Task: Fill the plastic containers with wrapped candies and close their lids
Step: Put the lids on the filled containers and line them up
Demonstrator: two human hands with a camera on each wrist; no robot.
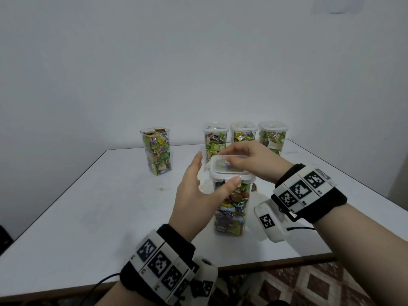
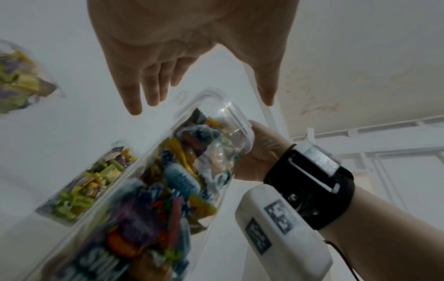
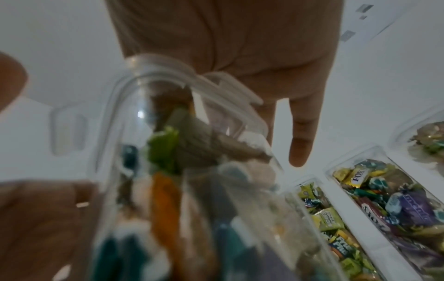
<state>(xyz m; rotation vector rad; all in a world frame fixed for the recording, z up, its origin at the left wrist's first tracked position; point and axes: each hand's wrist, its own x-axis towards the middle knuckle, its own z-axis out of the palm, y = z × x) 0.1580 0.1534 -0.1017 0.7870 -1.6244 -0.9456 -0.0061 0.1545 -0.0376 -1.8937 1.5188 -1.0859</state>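
A tall clear container [image 1: 231,208] packed with wrapped candies stands in the middle of the white table [image 1: 99,206]. Its clear lid [image 1: 223,170] sits on top. My right hand [image 1: 242,157] lies over the lid from the right, with its fingers pressing down on it. My left hand [image 1: 196,184] is spread beside the container's left side, fingers straight, and its thumb [image 1: 234,181] touches the lid's front flap. The left wrist view shows the same container [image 2: 168,180] under my spread left hand [image 2: 192,57]. In the right wrist view my right hand [image 3: 240,47] covers the lid [image 3: 192,76].
Three candy-filled containers with lids on stand in a row at the back: one [image 1: 215,140], a second [image 1: 242,133] and a third [image 1: 272,135]. A filled container without a lid [image 1: 156,151] stands apart at the back left. A patterned rug [image 1: 309,283] lies below the table's near edge.
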